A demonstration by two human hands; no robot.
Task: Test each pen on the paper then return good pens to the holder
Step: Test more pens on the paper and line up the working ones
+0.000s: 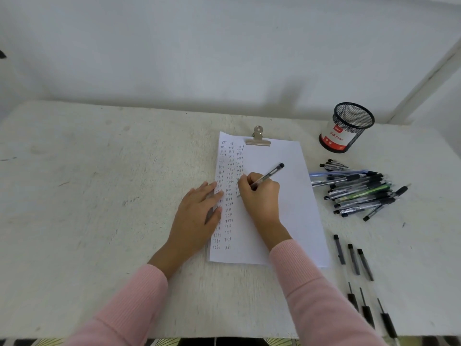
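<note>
A white sheet of paper [294,196] lies on the table under a metal clip [258,138], its left part filled with columns of the handwritten word "test". My right hand [260,196] grips a clear pen with a black cap end [270,173], its tip down on the paper in the third column. My left hand [199,213] rests flat on the paper's left edge, fingers straight. A black mesh pen holder [348,127] stands at the back right; no pens show inside it. A heap of several pens [359,191] lies right of the paper.
Three pens [353,258] lie side by side near the paper's lower right corner, and three more [368,310] lie closer to the table's front edge. The white table [99,196] meets a pale wall behind. A white post [429,78] rises at the far right.
</note>
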